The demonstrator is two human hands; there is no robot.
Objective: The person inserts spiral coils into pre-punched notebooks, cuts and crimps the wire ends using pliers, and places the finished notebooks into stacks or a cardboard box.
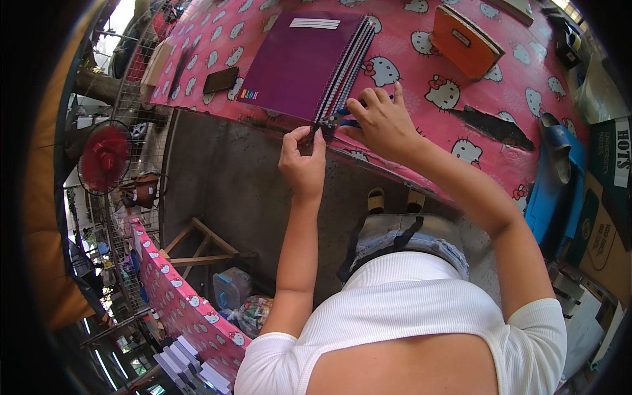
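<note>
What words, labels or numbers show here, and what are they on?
Wording described, not copied:
Purple notebook: small coloured letter blocks, lower left corner; white label near the top, nothing readable.
Dark green box: large, readable letters on a white panel.
Brown box: lettering, partly blurred.
Orange book: small plate, unreadable.

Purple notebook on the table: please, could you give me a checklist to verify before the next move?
1. Purple notebook lying flat, closed: ok.
2. Left hand at the near end of the spiral edge: ok.
3. Right hand holding the blue-handled tool: ok.
4. Tool tip gripping wire: cannot tell, too small.
5. Phone apart from notebook: ok.
6. Table cover intact: not ok, torn on the right.
</note>
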